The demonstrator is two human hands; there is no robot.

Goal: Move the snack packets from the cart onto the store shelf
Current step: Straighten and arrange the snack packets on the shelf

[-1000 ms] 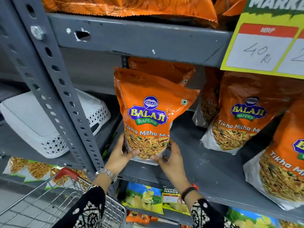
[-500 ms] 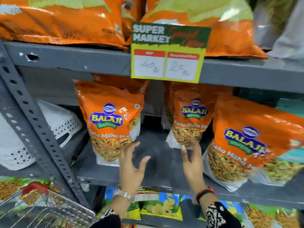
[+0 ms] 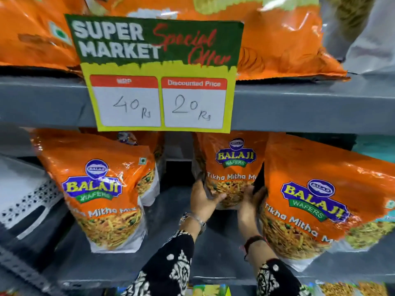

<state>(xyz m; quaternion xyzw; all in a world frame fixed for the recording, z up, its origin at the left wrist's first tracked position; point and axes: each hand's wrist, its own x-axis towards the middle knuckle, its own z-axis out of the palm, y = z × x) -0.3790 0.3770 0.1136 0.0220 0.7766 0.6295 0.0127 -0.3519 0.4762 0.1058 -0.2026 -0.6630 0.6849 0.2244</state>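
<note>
Three orange Balaji Tikha Mitha Mix packets stand on the grey shelf (image 3: 171, 212). My left hand (image 3: 203, 199) grips the lower left side of the middle packet (image 3: 233, 167), and my right hand (image 3: 253, 197) holds its lower right corner. The left packet (image 3: 100, 189) stands upright by itself with another packet behind it. Leaning against the middle one on the right is the right packet (image 3: 320, 195). The cart is out of view.
A green and yellow price sign (image 3: 158, 75) hangs from the upper shelf edge (image 3: 299, 105). More orange packets (image 3: 267, 35) lie on the upper shelf. A white plastic basket (image 3: 23, 193) sits at the left. Other snack packets (image 3: 209, 290) show on the shelf below.
Both hands let go of the left packet, moved right and took hold of the middle packet. The view has moved right and closer to the shelf; the cart has left the frame.
</note>
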